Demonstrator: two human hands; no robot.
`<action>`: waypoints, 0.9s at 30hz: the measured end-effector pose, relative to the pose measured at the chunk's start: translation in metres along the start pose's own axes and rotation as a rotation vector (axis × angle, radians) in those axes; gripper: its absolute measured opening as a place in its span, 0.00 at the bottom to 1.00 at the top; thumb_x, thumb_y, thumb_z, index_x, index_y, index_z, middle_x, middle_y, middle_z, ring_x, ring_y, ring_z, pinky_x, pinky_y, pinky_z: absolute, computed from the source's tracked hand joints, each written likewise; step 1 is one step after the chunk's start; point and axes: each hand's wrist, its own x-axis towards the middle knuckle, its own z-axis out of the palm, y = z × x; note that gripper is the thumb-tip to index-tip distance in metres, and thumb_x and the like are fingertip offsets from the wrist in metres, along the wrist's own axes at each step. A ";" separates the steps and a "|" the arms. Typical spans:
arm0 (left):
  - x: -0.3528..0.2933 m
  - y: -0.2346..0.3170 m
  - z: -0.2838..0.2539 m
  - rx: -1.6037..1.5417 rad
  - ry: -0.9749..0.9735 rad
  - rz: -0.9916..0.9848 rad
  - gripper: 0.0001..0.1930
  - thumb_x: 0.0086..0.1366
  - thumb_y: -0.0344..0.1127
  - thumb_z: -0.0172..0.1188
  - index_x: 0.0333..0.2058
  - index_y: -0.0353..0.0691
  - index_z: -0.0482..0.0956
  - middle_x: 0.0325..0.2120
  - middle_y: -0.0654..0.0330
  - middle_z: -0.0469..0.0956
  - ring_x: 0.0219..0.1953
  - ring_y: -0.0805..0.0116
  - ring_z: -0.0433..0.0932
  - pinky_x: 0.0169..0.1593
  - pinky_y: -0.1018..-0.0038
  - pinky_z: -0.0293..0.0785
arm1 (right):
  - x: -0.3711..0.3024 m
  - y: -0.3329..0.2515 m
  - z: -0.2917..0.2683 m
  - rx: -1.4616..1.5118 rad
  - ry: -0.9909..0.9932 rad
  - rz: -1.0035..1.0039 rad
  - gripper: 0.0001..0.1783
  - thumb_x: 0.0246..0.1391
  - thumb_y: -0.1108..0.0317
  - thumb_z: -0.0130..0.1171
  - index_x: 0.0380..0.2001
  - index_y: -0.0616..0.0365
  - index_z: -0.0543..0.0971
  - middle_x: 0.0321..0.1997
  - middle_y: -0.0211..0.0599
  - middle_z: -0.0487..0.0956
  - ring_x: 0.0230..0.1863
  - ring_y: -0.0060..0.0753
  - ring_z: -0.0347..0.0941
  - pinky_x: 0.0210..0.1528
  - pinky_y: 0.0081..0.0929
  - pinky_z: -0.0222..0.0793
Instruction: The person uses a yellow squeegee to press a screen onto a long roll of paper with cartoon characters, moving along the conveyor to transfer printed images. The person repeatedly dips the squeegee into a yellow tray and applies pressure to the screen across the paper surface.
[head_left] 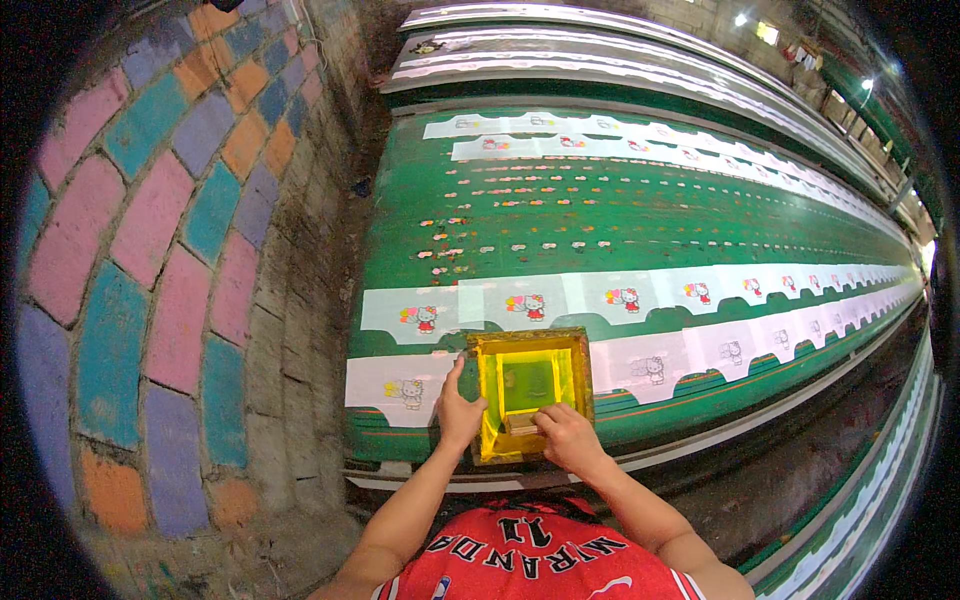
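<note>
A screen printing frame (586, 385) with yellow mesh lies over the near row of white fabric pieces on the long green table. My left hand (459, 408) grips the frame's left side, one finger stretched along its edge. Inside the frame, near its front end, my right hand (568, 436) is closed on a squeegee with a wooden handle (521, 423). The squeegee's blade and the fabric under the frame are hidden. Left of the frame lies a fabric piece (372, 378) with a cartoon cat outline and yellow patches; a piece on its right (622, 357) carries a grey outline.
Beyond the frame, another row of white pieces (385, 309) bears coloured cat prints. The green table (400, 210) runs far to the right, with more rows and small ink marks. A painted block wall (150, 230) stands at left. Another table (850, 540) is at lower right.
</note>
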 end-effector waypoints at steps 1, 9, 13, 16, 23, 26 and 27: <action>0.000 0.001 0.007 0.022 0.005 0.006 0.43 0.53 0.25 0.70 0.69 0.41 0.65 0.66 0.46 0.69 0.69 0.50 0.67 0.70 0.61 0.64 | -0.006 0.008 0.004 0.010 0.009 0.005 0.23 0.36 0.73 0.68 0.42 0.59 0.78 0.45 0.46 0.80 0.48 0.53 0.76 0.51 0.44 0.76; 0.000 -0.007 0.018 0.058 0.000 -0.098 0.42 0.51 0.28 0.72 0.66 0.39 0.67 0.61 0.41 0.74 0.64 0.47 0.74 0.62 0.59 0.72 | -0.015 0.022 0.010 0.111 -0.024 0.012 0.26 0.35 0.74 0.69 0.43 0.60 0.77 0.45 0.46 0.79 0.50 0.54 0.75 0.51 0.46 0.75; -0.001 0.003 0.018 0.084 -0.028 -0.160 0.41 0.52 0.28 0.70 0.67 0.39 0.66 0.60 0.41 0.74 0.63 0.44 0.73 0.62 0.58 0.73 | -0.020 0.013 -0.005 0.113 -0.051 0.008 0.26 0.35 0.75 0.67 0.44 0.60 0.77 0.45 0.46 0.79 0.49 0.55 0.75 0.51 0.46 0.75; -0.002 0.004 0.019 0.127 -0.039 -0.184 0.42 0.52 0.28 0.69 0.68 0.40 0.65 0.61 0.41 0.73 0.64 0.44 0.73 0.63 0.58 0.72 | -0.037 0.007 -0.006 0.120 -0.054 -0.015 0.27 0.36 0.75 0.66 0.46 0.61 0.77 0.45 0.47 0.79 0.48 0.54 0.75 0.52 0.45 0.74; 0.001 -0.015 0.024 0.089 -0.045 -0.092 0.44 0.50 0.28 0.70 0.68 0.40 0.64 0.62 0.42 0.72 0.65 0.45 0.71 0.65 0.59 0.69 | -0.003 0.041 0.032 -0.004 0.152 -0.119 0.25 0.39 0.74 0.63 0.47 0.61 0.77 0.44 0.47 0.79 0.46 0.54 0.75 0.51 0.45 0.74; 0.000 -0.009 0.024 0.111 -0.029 -0.057 0.45 0.50 0.28 0.71 0.68 0.40 0.64 0.62 0.43 0.72 0.65 0.45 0.71 0.65 0.59 0.69 | 0.063 0.070 0.019 0.045 0.067 0.003 0.15 0.41 0.75 0.61 0.36 0.60 0.78 0.39 0.47 0.78 0.46 0.55 0.75 0.48 0.47 0.74; -0.001 -0.009 0.024 0.112 -0.031 -0.052 0.45 0.50 0.28 0.71 0.68 0.40 0.64 0.62 0.43 0.72 0.65 0.46 0.71 0.65 0.59 0.69 | 0.080 0.075 0.011 0.080 0.014 0.066 0.11 0.40 0.76 0.61 0.33 0.60 0.78 0.37 0.47 0.78 0.46 0.56 0.75 0.48 0.48 0.74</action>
